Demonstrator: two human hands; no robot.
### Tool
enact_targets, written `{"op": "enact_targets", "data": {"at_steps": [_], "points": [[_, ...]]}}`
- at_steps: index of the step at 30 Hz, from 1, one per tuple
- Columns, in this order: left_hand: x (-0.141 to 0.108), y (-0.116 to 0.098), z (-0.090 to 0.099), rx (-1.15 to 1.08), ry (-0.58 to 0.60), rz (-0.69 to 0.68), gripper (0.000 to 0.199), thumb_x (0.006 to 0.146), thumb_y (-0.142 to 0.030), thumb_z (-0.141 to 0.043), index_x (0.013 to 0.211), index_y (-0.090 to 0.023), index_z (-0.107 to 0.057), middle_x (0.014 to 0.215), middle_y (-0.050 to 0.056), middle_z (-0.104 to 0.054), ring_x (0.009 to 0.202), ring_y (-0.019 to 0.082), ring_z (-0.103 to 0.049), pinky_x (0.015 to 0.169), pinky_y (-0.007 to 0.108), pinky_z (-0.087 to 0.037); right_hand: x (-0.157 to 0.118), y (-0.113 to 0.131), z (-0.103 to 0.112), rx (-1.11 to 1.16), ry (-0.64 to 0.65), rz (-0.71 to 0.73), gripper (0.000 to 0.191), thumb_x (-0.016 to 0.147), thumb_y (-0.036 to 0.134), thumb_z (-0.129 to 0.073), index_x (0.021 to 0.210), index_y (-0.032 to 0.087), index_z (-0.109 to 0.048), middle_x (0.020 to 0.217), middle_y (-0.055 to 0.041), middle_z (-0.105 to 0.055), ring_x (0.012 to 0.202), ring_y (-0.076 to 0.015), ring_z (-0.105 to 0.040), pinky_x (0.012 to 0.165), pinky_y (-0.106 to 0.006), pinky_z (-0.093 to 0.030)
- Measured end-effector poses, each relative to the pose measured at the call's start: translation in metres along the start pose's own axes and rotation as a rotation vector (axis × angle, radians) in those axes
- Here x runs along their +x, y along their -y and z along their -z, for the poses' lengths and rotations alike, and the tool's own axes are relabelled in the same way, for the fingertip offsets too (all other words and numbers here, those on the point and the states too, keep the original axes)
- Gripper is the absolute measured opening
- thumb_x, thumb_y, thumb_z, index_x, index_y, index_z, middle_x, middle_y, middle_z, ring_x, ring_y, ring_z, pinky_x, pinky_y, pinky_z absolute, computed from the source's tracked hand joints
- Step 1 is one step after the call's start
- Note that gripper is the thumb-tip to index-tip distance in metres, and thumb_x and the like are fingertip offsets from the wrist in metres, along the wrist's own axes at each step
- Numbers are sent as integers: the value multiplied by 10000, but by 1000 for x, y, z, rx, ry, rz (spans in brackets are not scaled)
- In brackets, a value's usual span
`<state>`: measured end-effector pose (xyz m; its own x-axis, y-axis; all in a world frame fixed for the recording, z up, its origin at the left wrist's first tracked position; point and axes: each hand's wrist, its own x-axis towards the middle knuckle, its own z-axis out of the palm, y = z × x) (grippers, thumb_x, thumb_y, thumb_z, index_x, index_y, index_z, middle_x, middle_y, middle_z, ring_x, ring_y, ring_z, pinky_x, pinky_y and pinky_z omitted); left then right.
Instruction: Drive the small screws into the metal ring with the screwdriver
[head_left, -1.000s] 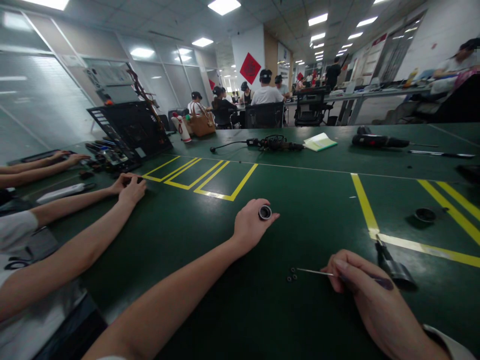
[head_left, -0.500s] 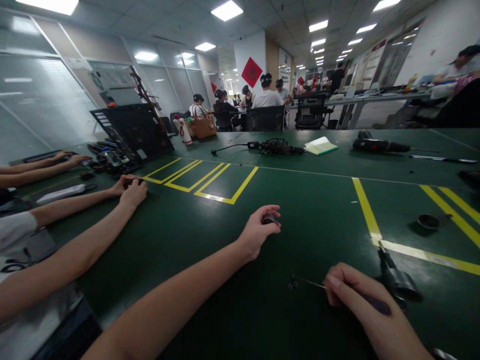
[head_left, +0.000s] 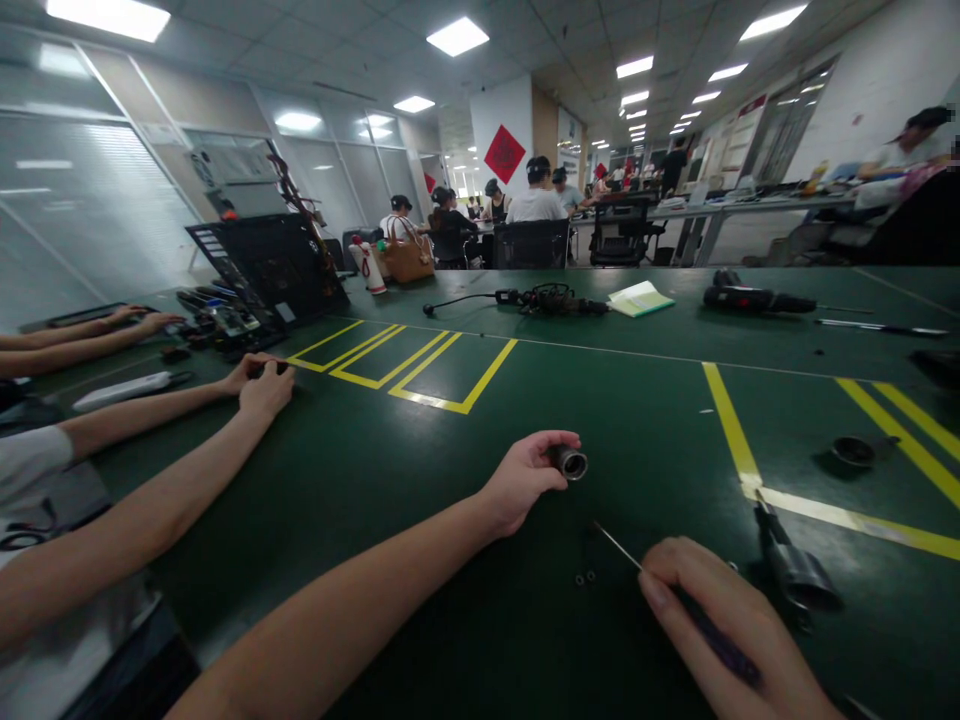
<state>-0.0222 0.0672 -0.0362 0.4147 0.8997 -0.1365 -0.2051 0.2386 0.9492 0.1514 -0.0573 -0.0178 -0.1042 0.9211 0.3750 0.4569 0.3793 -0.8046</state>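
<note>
From my end I have a dark green table (head_left: 360, 480) marked with strips of yellow tape (head_left: 491, 375); two small rings (head_left: 585, 578) lie side by side on its near part; to their right I see a metal cup-shaped part (head_left: 806, 575) with a narrow stem, and beyond it a round dark part (head_left: 853, 452); farther back lie a pale notebook (head_left: 641, 299), tangled black cable (head_left: 559, 300) and a drill-like tool (head_left: 757, 297).
</note>
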Motion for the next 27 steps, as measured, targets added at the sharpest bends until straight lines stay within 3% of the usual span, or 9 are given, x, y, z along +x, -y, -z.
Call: {"op": "enact_targets", "data": {"at_steps": [8,16,20,27], "points": [[0,1,2,20,40,7,497,570,102,-552,992,-146,-636,1021,66,-674,1013,204,-617,979,402,-400,-2,-10,2,-32,21,6,191,879,309,-489,724,251,-585,715,-37,-629,683,-218,-622,608,-310,-516],[0,0,0,23,35,12,472,556,83,-578,968,-138,-641,975,63,-688,973,189,-622,940,375,-418,0,-21,6,-54,25,-183,317,895,417,-428,684,236,-580,640,-6,-605,602,-186,-603,541,-281,-483],[0,0,0,42,52,3,467,566,72,-601,979,-143,-640,970,58,-686,955,182,-625,934,378,-423,2,-20,4,-35,98,-169,307,893,400,-436,682,235,-587,637,-4,-609,597,-181,-599,541,-278,-477],[1,2,1,52,52,-32,454,574,74,-604,963,-157,-641,1020,56,-660,969,185,-615,902,370,-440,0,-19,0,-86,117,-148,310,909,378,-402,671,232,-536,630,2,-569,585,-173,-584,534,-280,-462]]}}
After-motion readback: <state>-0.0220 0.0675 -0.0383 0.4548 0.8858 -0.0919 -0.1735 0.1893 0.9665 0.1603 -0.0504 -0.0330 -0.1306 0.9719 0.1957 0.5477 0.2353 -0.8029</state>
